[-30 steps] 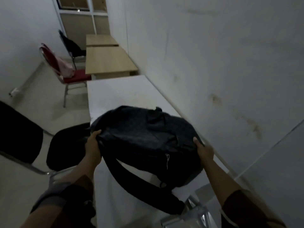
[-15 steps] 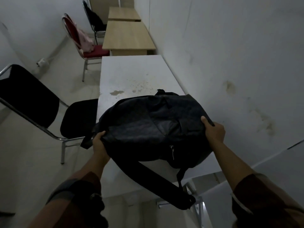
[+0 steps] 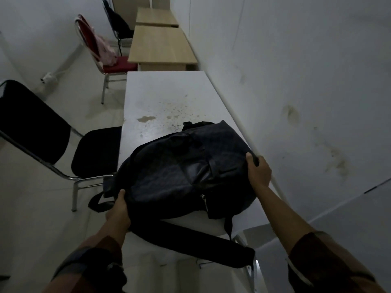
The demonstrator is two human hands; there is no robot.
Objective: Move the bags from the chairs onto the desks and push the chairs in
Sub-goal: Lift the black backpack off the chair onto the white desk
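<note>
A black backpack [image 3: 182, 170] lies on the near end of the white desk [image 3: 163, 96], its straps hanging over the front edge. My left hand [image 3: 118, 210] grips its lower left edge. My right hand [image 3: 259, 171] grips its right side by the wall. An empty black chair [image 3: 61, 149] stands pulled out left of the desk. Farther back, a red chair [image 3: 101, 53] carries a pink bag [image 3: 105, 50]. A further black chair [image 3: 115, 20] behind it holds a dark bag.
Two wooden desks [image 3: 160, 47] stand in a row beyond the white one, all along the right wall [image 3: 296, 81]. Pale floor lies open to the left. A white power strip [image 3: 47, 78] sits on the floor by the far left wall.
The backpack has moved forward and down onto the desk top, with both hands still holding it. The view has tilted down, showing more of the stained desk.
</note>
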